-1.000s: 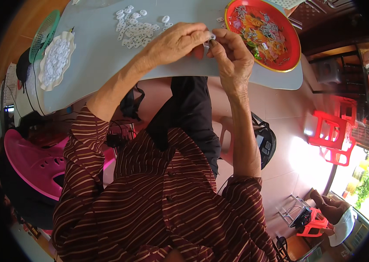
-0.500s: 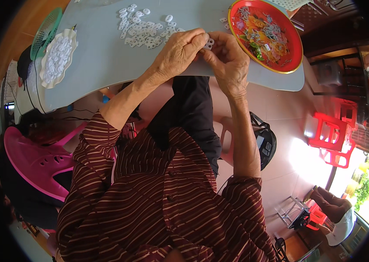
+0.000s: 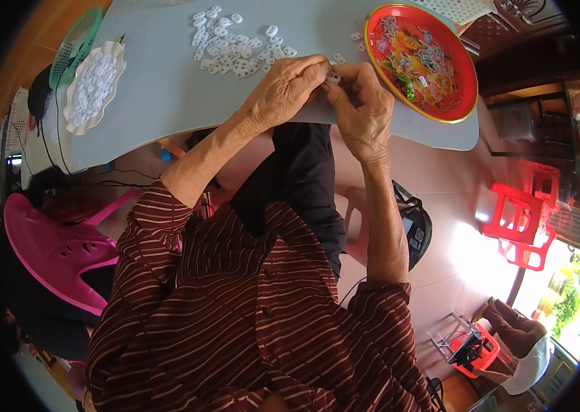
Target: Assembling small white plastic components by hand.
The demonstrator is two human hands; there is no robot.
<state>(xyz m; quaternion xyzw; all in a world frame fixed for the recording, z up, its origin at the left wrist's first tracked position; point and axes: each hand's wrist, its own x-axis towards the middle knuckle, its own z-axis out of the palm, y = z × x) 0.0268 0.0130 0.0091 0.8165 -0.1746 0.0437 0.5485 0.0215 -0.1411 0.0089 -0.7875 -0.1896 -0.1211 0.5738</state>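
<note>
Upper centre: left hand (image 3: 283,89) and right hand (image 3: 362,110) pinch one small white piece (image 3: 333,78); loose pile (image 3: 232,44) remains, scalloped dish (image 3: 94,86) already heaped.

Red round tray (image 3: 456,81) with floral print at the pale table's (image 3: 166,96) right end. Scalloped white dish (image 3: 93,86) at the left end, green mesh basket (image 3: 74,42) just beyond. Pink plastic chair (image 3: 56,250) lower left, red stool (image 3: 525,223) off right on pink floor.
</note>
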